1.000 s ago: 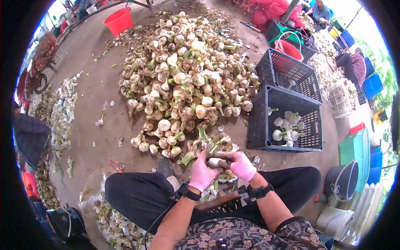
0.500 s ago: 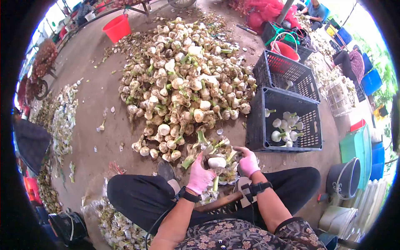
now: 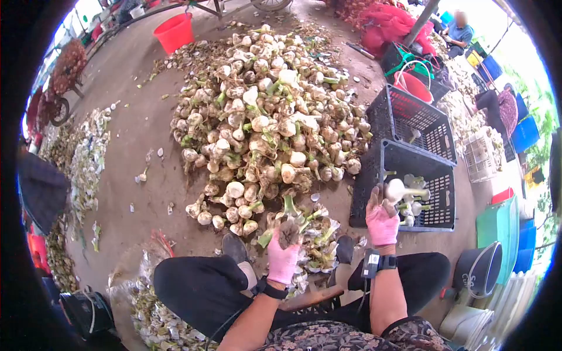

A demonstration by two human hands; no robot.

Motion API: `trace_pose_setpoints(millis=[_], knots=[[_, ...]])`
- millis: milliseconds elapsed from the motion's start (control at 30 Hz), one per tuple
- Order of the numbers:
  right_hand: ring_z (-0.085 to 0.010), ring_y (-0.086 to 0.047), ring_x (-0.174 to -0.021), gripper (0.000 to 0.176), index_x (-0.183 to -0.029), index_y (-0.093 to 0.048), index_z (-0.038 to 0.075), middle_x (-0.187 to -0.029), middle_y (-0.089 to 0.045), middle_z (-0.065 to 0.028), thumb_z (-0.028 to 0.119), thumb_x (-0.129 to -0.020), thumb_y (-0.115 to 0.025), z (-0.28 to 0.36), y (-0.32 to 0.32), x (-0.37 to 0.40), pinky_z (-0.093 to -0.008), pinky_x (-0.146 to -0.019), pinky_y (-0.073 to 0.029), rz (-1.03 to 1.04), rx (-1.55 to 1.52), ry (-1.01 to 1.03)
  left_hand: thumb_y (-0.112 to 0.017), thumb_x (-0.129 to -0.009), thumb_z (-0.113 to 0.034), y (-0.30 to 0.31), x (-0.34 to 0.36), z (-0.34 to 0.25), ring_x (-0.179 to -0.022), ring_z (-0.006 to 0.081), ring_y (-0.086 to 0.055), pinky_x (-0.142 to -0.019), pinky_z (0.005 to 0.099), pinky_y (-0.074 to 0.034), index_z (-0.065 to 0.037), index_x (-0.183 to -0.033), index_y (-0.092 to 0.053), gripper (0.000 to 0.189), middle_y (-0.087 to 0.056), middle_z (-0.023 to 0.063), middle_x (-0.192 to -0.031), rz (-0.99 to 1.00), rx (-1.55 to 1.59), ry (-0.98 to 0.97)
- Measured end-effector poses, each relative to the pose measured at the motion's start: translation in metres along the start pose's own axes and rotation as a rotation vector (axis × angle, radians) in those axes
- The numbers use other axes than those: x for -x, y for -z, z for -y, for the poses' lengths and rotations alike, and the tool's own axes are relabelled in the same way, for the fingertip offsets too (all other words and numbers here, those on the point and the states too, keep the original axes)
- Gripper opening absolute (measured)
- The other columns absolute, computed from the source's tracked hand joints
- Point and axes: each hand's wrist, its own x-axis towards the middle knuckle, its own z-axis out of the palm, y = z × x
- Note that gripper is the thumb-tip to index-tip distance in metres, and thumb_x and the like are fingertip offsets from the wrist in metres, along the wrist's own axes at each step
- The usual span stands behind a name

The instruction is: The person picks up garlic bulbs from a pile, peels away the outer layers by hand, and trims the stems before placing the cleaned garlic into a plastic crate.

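Note:
Over the front black crate, my right hand [image 3: 382, 225], in a pink glove with soiled fingertips, has a white garlic bulb [image 3: 396, 190] at its fingers. The bulb's stem points right. My left hand [image 3: 283, 257], also pink-gloved, is above the trimmings [image 3: 319, 237] between my legs. Its fingers are curled in and their tips look brown; whatever they hold is hard to make out. Several cleaned garlic bulbs [image 3: 408, 207] with short stems lie in the front black crate [image 3: 366, 205]. Ahead of me is a large heap of untrimmed garlic [image 3: 252, 128].
A second black crate [image 3: 380, 111] adjoins the first, with a red bucket [image 3: 414, 88] behind it. Another red bucket [image 3: 174, 33] stands beyond the heap. At right are a dark bucket [image 3: 485, 266] and a green bin [image 3: 497, 225]. Another person [image 3: 459, 32] sits far right.
My right hand has moved right with the garlic bulb, from between my legs to over the front crate. My left hand has let go of the bulb and stays near the trimmings. The view has shifted slightly.

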Motion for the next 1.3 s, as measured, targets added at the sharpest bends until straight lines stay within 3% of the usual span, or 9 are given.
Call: trace_pose_setpoints(millis=[100, 167, 300, 367, 533, 600, 733, 1000, 1300], knots=[[-0.0253, -0.054, -0.109, 0.047, -0.128, -0.045, 0.005, -0.119, -0.056, -0.0129, 0.004, -0.082, -0.056, -0.021, 0.014, -0.041, -0.0392, -0.089, -0.048, 0.220, 1.472, 0.204, -0.059, -0.073, 0.006, -0.002, -0.003, 0.013, -0.102, 0.0141, -0.054, -0.090, 0.0262, -0.043, 0.007, -0.126, -0.044, 0.055, -0.057, 0.0101, -0.113, -0.007, -0.173, 0.034], [-0.0250, -0.058, -0.100, 0.044, -0.124, -0.050, 0.005, -0.112, -0.059, -0.0128, 0.009, -0.082, -0.061, -0.033, 0.035, -0.085, -0.0374, -0.085, -0.048, -0.101, 1.297, -0.104, -0.064, -0.075, -0.001, -0.013, -0.001, -0.021, -0.102, 0.0167, -0.054, -0.093, 0.0290, -0.042, 0.011, -0.122, -0.046, 0.052, -0.058, 0.0124, -0.113, 0.023, -0.219, 0.086], [-0.0258, -0.055, -0.111, 0.054, -0.128, -0.049, 0.005, -0.123, -0.056, -0.0159, 0.015, -0.079, -0.068, -0.082, 0.075, -0.164, -0.0308, -0.093, -0.042, -0.091, 2.418, 0.377, -0.069, -0.074, -0.006, -0.015, -0.010, -0.014, -0.109, 0.0190, -0.052, -0.097, 0.0301, -0.039, 0.014, -0.127, -0.039, 0.064, -0.056, 0.0160, -0.118, -0.024, -0.191, 0.153], [-0.0271, -0.055, -0.110, 0.055, -0.129, -0.048, 0.007, -0.122, -0.056, -0.0177, 0.013, -0.077, -0.066, -0.096, 0.090, -0.184, -0.0338, -0.093, -0.042, -0.100, 2.568, 0.365, -0.069, -0.074, -0.004, -0.012, -0.013, -0.012, -0.110, 0.0204, -0.052, -0.098, 0.0302, -0.039, 0.013, -0.128, -0.039, 0.064, -0.056, 0.0164, -0.118, -0.015, -0.150, 0.202], [-0.0345, -0.060, -0.082, 0.017, -0.086, -0.064, 0.005, -0.085, -0.063, -0.0153, 0.002, -0.069, -0.061, -0.084, 0.129, -0.147, -0.0383, -0.074, -0.048, 0.113, 2.651, 0.646, -0.063, -0.074, 0.005, -0.005, -0.021, -0.007, -0.103, 0.0203, -0.056, -0.092, 0.0279, -0.043, 0.009, -0.128, -0.041, 0.058, -0.056, 0.0120, -0.116, -0.022, -0.265, 0.178], [-0.0297, -0.063, -0.079, 0.020, -0.090, -0.066, 0.005, -0.085, -0.066, -0.0148, 0.001, -0.070, -0.062, -0.079, 0.124, -0.111, -0.0356, -0.073, -0.049, 0.191, 2.661, 0.453, -0.062, -0.071, 0.007, 0.004, -0.028, 0.017, -0.107, 0.0230, -0.054, -0.096, 0.0299, -0.040, 0.008, -0.128, -0.041, 0.060, -0.056, 0.0132, -0.116, -0.027, -0.055, 0.123], [-0.0234, -0.065, -0.083, 0.031, -0.100, -0.066, 0.005, -0.095, -0.066, -0.0176, -0.003, -0.071, -0.057, -0.088, 0.072, -0.051, -0.0297, -0.079, -0.048, 0.090, 2.585, -0.137, -0.070, -0.063, -0.003, 0.021, -0.032, 0.001, -0.130, 0.0394, -0.031, -0.108, 0.0387, -0.028, 0.004, -0.134, -0.033, 0.080, -0.034, 0.0272, -0.137, -0.014, -0.668, -0.170], [-0.0122, -0.058, -0.092, 0.041, -0.120, -0.054, 0.001, -0.102, -0.064, -0.0073, 0.008, -0.082, -0.067, -0.106, 0.026, 0.012, -0.0264, -0.082, -0.048, 0.021, 1.577, -0.149, -0.078, -0.058, -0.001, 0.005, -0.011, -0.007, -0.117, 0.0293, -0.049, -0.101, 0.0339, -0.038, 0.001, -0.128, -0.042, 0.079, -0.050, 0.0163, -0.123, 0.082, -0.554, -0.340], [-0.0084, -0.056, -0.092, 0.036, -0.118, -0.053, -0.001, -0.105, -0.061, -0.0039, 0.016, -0.089, -0.062, -0.134, 0.033, 0.038, -0.0247, -0.082, -0.047, 0.112, 1.852, 0.062, -0.077, -0.057, -0.002, 0.001, 0.018, -0.032, -0.109, 0.0313, -0.054, -0.096, 0.0364, -0.042, 0.000, -0.121, -0.050, 0.070, -0.054, 0.0160, -0.117, 0.042, -0.534, -0.465]])
